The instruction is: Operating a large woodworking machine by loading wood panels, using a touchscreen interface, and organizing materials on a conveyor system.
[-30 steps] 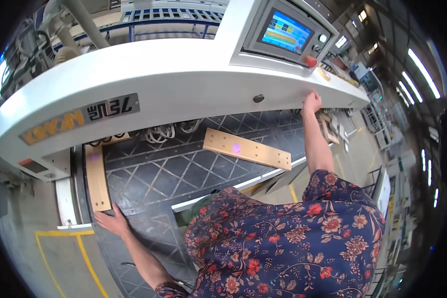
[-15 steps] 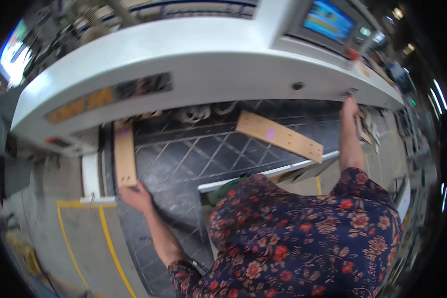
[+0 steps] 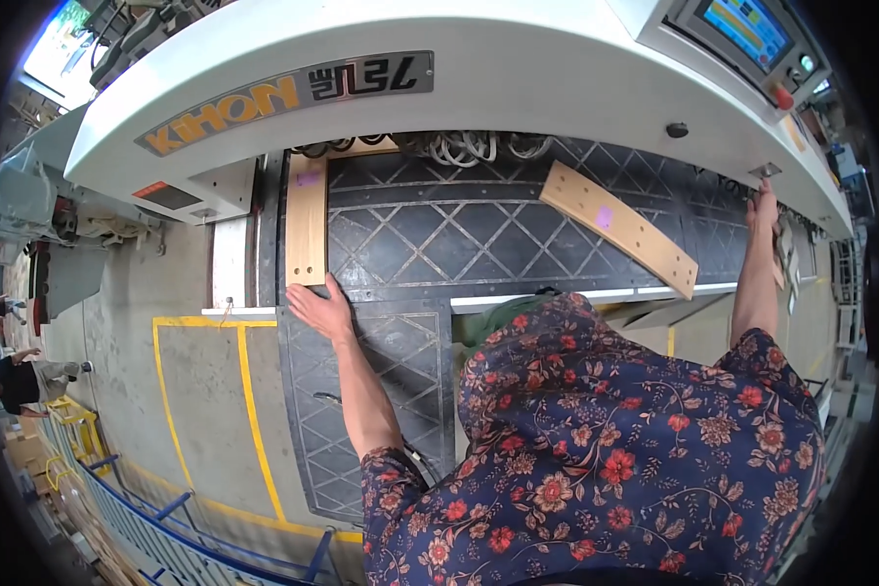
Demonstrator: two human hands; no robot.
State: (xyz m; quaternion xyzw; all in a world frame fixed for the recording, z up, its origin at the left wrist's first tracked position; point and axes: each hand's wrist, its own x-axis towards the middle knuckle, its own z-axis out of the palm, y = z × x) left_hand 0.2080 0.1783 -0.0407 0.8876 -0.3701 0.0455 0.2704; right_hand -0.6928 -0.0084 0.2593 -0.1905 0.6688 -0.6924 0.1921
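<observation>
A pale wooden board (image 3: 308, 230) with two drilled holes at its near end lies lengthwise at the left of the dark machine bed. My left hand (image 3: 322, 311) is at that near end, fingertips against the edge, thumb and fingers spread. Over at the right, my right hand (image 3: 764, 210) is raised to the white machine beam (image 3: 537, 78), one finger stretched to a small metal fitting (image 3: 767, 171) on its face; the other fingers are partly hidden. A second drilled board (image 3: 625, 230), with a purple mark, lies slantwise on the bed between my hands.
The machine bed (image 3: 430, 244) has a diamond pattern. Coiled hoses (image 3: 464, 148) hang beneath the beam. A control panel (image 3: 747, 34) with a red knob (image 3: 782, 97) is at upper right. Yellow floor lines (image 3: 254, 420), a blue railing (image 3: 176, 506) and another person (image 3: 24, 381) are at left.
The view has shifted, so the machine and boards sit farther right and higher. My left hand's fingers now show spread at the board's end; my right hand stays at the beam.
</observation>
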